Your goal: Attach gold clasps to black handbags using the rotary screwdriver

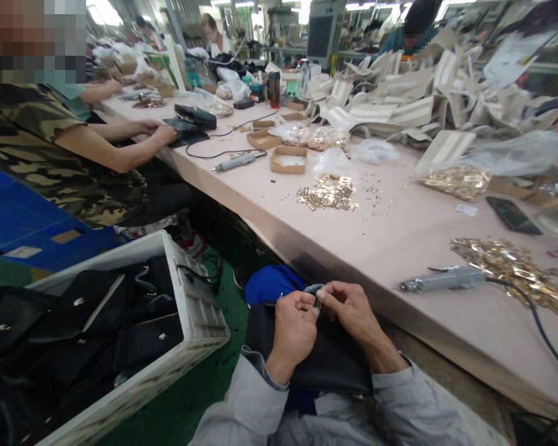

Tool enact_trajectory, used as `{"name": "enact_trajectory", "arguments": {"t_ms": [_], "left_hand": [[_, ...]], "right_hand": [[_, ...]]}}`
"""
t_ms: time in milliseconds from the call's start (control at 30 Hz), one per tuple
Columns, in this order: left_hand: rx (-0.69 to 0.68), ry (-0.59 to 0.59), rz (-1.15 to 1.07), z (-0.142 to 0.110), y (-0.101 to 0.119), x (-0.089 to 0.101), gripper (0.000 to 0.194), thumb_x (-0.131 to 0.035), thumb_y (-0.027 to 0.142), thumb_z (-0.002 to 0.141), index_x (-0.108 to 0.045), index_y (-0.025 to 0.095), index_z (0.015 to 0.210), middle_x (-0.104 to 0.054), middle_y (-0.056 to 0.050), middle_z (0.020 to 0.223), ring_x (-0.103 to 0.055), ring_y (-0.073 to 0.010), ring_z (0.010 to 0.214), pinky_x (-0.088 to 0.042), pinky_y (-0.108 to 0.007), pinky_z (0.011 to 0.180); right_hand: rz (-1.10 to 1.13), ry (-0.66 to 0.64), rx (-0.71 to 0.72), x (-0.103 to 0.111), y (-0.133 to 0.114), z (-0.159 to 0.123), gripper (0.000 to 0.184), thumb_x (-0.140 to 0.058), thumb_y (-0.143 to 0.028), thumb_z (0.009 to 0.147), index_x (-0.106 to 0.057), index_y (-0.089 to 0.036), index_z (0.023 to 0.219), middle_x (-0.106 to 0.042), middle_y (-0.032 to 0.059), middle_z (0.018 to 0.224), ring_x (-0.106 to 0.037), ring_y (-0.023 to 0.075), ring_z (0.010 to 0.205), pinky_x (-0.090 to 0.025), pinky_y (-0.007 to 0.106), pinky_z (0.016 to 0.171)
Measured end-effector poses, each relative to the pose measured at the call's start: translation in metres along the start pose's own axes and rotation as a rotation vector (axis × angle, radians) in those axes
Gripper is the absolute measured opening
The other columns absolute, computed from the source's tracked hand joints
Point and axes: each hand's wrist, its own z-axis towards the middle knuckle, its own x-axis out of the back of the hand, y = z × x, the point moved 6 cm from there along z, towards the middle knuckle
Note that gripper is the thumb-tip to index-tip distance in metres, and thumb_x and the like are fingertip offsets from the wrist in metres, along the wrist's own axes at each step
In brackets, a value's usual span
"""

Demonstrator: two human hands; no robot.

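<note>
A black leather bag [332, 365] lies across my lap, below both hands. Above it, my left hand [295, 328] is closed in a pinch at a short curved greyish strap [312, 288]. My right hand [353, 313] meets it from the other side, thumb and fingers pressed together on the same strap. A small metallic bit glints between the fingertips, too covered to make out. On the table to the right rests a grey electric screwdriver [446, 280], beside a pile of gold metal fittings [516, 269].
A white crate [199, 322] of black bags stands at my left. Farther along the table lie another gold pile [328, 193], a cardboard tray [288, 160], a second screwdriver [236, 162], a phone [513, 215] and heaped beige pieces [400, 111]. A co-worker in camouflage [60, 161] handles a black bag.
</note>
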Motion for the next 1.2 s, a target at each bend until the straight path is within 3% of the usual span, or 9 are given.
{"name": "enact_trajectory", "arguments": {"t_ms": [167, 367, 567, 733, 967, 1133, 1200], "left_hand": [[0.047, -0.095, -0.044, -0.004, 0.000, -0.005, 0.031, -0.066, 0.009, 0.076, -0.071, 0.012, 0.106, -0.073, -0.005, 0.082, -0.060, -0.0090, 0.050, -0.040, -0.019, 0.045], [0.042, 0.050, -0.018, -0.004, -0.009, -0.001, 0.024, -0.071, 0.008, 0.072, -0.070, 0.012, 0.095, -0.072, -0.005, 0.079, -0.067, -0.0134, 0.061, -0.049, -0.021, 0.057], [0.017, 0.024, -0.092, -0.002, -0.010, -0.005, 0.018, -0.071, 0.011, 0.074, -0.069, 0.013, 0.093, -0.074, -0.006, 0.076, -0.069, -0.0165, 0.066, -0.049, -0.023, 0.060], [0.027, 0.040, -0.027, -0.005, -0.010, -0.004, 0.021, -0.071, 0.011, 0.072, -0.070, 0.013, 0.094, -0.074, -0.005, 0.076, -0.068, -0.0162, 0.066, -0.048, -0.022, 0.059], [-0.007, 0.123, -0.019, -0.006, -0.007, -0.004, 0.015, -0.070, 0.022, 0.076, -0.073, 0.014, 0.088, -0.075, -0.007, 0.073, -0.069, -0.0196, 0.065, -0.053, -0.026, 0.061], [-0.046, 0.182, 0.003, -0.002, -0.007, -0.001, 0.021, -0.072, 0.036, 0.078, -0.075, 0.016, 0.084, -0.076, -0.008, 0.071, -0.072, -0.0233, 0.065, -0.057, -0.030, 0.063], [-0.067, 0.156, 0.023, 0.001, -0.009, -0.002, 0.028, -0.073, 0.044, 0.079, -0.076, 0.017, 0.086, -0.076, -0.009, 0.072, -0.072, -0.0249, 0.067, -0.059, -0.031, 0.063]], "right_hand": [[0.013, 0.051, -0.024, 0.001, 0.004, 0.001, 0.046, -0.071, -0.058, 0.089, -0.064, -0.015, 0.074, -0.052, -0.0024, 0.053, -0.043, 0.0101, 0.048, -0.032, 0.023, 0.047], [0.026, 0.014, -0.011, -0.002, 0.005, 0.001, 0.041, -0.072, -0.054, 0.089, -0.065, -0.015, 0.077, -0.056, -0.0017, 0.060, -0.045, 0.0108, 0.053, -0.035, 0.024, 0.051], [-0.168, 0.022, 0.152, -0.007, -0.020, -0.004, 0.033, -0.074, -0.045, 0.089, -0.067, -0.016, 0.074, -0.060, 0.0001, 0.068, -0.050, 0.0130, 0.064, -0.039, 0.025, 0.060], [-0.127, 0.055, 0.156, -0.008, -0.020, -0.005, 0.037, -0.066, -0.045, 0.094, -0.071, -0.015, 0.073, -0.063, 0.0018, 0.069, -0.053, 0.0143, 0.066, -0.040, 0.025, 0.063], [-0.134, 0.091, 0.097, -0.007, -0.012, -0.002, 0.045, -0.060, -0.049, 0.098, -0.069, -0.015, 0.070, -0.054, -0.0020, 0.058, -0.043, 0.0106, 0.054, -0.034, 0.024, 0.055], [-0.124, 0.096, 0.119, -0.008, -0.015, -0.002, 0.041, -0.058, -0.046, 0.099, -0.071, -0.015, 0.075, -0.062, 0.0001, 0.066, -0.049, 0.0117, 0.060, -0.037, 0.024, 0.058], [-0.136, 0.103, 0.135, -0.007, -0.017, -0.002, 0.036, -0.064, -0.044, 0.096, -0.071, -0.015, 0.076, -0.064, 0.0006, 0.069, -0.052, 0.0124, 0.062, -0.038, 0.024, 0.059]]}}
